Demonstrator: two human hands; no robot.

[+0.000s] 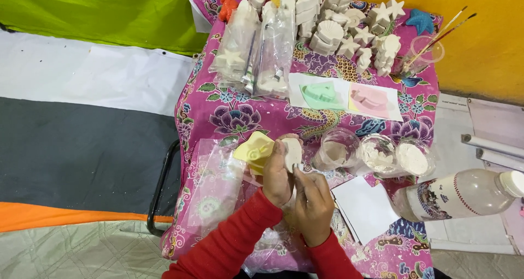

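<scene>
My left hand (pixel 277 176) holds a small white plaster figure (pixel 292 152) upright, fingers wrapped around its left side. A yellow mould (pixel 254 150) rests just left of that hand, touching it. My right hand (pixel 313 202) is below the figure, its fingertips pressed to the figure's lower edge. Both arms wear red sleeves. The hands are above a small table covered with a pink flowered cloth (pixel 218 107).
Three clear cups (pixel 376 153) with white plaster stand right of my hands. A plastic bottle (pixel 464 194) lies at the right. Green (pixel 321 95) and pink (pixel 371 99) moulds lie on paper. White figures (pixel 349 22), bagged figures (pixel 256 44) and a cup of brushes (pixel 426 52) fill the back.
</scene>
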